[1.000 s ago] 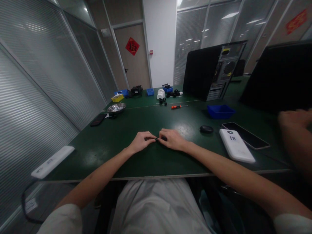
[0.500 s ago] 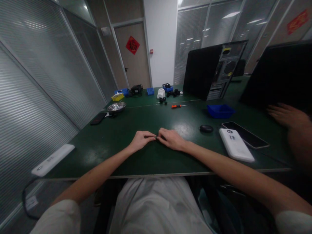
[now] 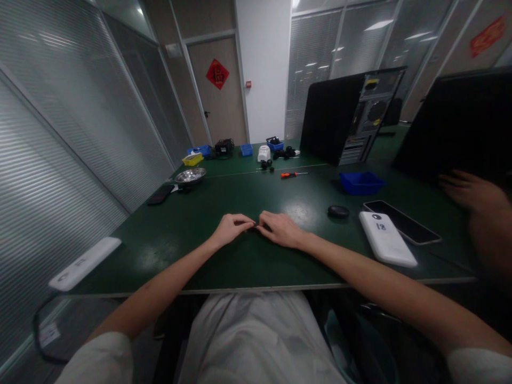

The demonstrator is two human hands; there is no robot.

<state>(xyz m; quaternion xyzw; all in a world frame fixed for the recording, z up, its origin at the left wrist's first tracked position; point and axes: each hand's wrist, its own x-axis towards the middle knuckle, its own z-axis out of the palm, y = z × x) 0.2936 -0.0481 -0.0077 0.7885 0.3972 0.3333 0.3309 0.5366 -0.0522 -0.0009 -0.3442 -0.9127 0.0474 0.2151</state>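
Over the middle of the green table [image 3: 180,224], my left hand [image 3: 232,228] and my right hand [image 3: 280,228] meet at the fingertips. Both are closed in a pinch around something small and dark between them, too small to make out. A black mouse-like object [image 3: 338,212] lies to the right of my right hand. Beyond my hands is an orange and black screwdriver [image 3: 288,175].
At right are a white power bank [image 3: 387,238], a phone [image 3: 404,221], a blue tray [image 3: 362,183], a computer case [image 3: 334,120] and another person's hand [image 3: 474,190]. At left are a metal bowl [image 3: 191,176], a dark phone [image 3: 160,194] and a white device [image 3: 86,263].
My hands stay almost in place, with the fingertips shifted very slightly. A little more of the small dark thing shows between them. The other person's hand has moved slightly.
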